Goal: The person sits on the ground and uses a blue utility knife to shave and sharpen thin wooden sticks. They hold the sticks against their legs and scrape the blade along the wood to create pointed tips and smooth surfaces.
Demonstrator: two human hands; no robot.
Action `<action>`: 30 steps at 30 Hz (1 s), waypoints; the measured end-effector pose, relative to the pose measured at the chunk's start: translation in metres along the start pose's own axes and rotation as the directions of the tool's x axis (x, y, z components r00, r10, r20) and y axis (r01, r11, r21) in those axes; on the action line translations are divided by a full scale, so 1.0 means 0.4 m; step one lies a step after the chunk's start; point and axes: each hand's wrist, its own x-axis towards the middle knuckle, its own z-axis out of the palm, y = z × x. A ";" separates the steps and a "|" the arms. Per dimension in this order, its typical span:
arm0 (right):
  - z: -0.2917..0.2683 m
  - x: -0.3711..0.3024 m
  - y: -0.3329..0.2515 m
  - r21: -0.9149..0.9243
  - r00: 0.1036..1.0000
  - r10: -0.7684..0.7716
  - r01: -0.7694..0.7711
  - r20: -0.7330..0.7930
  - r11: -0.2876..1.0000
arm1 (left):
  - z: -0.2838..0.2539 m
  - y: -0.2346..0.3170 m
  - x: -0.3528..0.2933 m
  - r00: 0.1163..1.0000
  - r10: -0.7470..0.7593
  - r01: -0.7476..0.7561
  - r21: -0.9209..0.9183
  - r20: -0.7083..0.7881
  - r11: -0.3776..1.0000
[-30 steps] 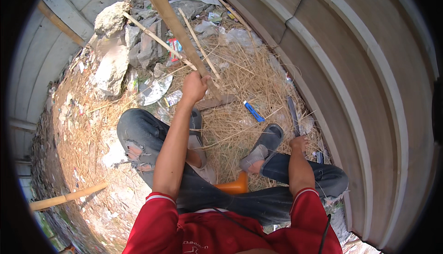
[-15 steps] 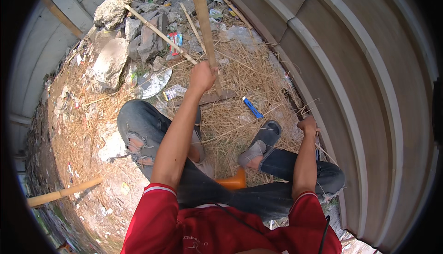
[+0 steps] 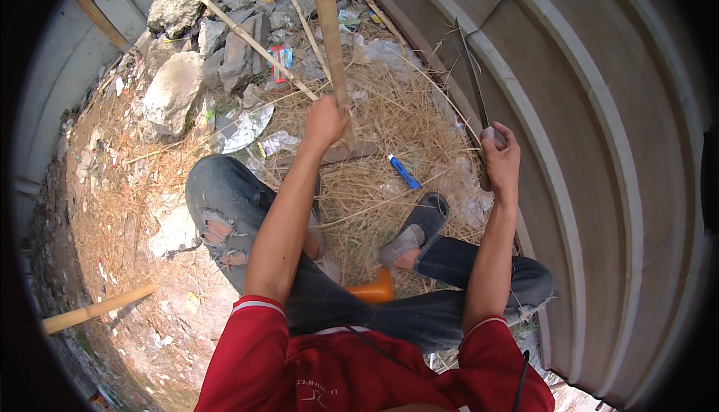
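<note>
The bamboo pole (image 3: 326, 30) stands nearly upright before me, its foot in the straw (image 3: 389, 123), my left hand (image 3: 326, 120) wrapped round it. My right hand (image 3: 500, 159) grips the handle of a long knife (image 3: 470, 75), blade raised along the corrugated metal wall (image 3: 599, 150). Rubble stones (image 3: 176, 90) lie beyond my left knee.

Left hand (image 3: 326, 121) at frame centre-top, closed around a bamboo pole (image 3: 326, 22) that runs up out of the top edge. Right hand (image 3: 500, 159) at right of centre, gripping a long blade (image 3: 470, 67) (tip angled toward upper centre), against the corrugated wall (image 3: 599, 150). Pen (image 3: 404, 171) on straw (image 3: 374, 187) between the hands. Rocks (image 3: 176, 90) upper left. Second pole (image 3: 97, 309) lower left.
</note>
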 end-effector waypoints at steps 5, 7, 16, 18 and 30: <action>0.143 0.009 0.074 0.086 0.952 0.036 -0.065 0.304 0.994 | 0.007 0.016 -0.009 1.000 -0.015 0.015 -0.008 -0.004 1.000; 0.215 0.008 0.089 0.178 0.979 -0.065 0.030 0.194 0.984 | 0.013 0.005 0.002 1.000 -0.013 0.013 -0.022 0.004 1.000; 0.279 -0.027 -0.145 0.335 0.947 -0.301 0.248 0.117 0.909 | 0.010 -0.021 0.019 0.999 0.018 -0.019 -0.018 -0.050 1.000; 0.308 -0.008 -0.109 0.399 0.930 -0.347 0.276 0.118 0.875 | 0.017 -0.032 0.023 0.999 0.013 -0.015 -0.041 -0.050 0.999; 0.548 -0.358 0.422 -0.385 0.887 0.287 -0.138 0.362 0.912 | 0.027 -0.040 0.013 0.995 0.038 -0.041 -0.026 -0.091 0.999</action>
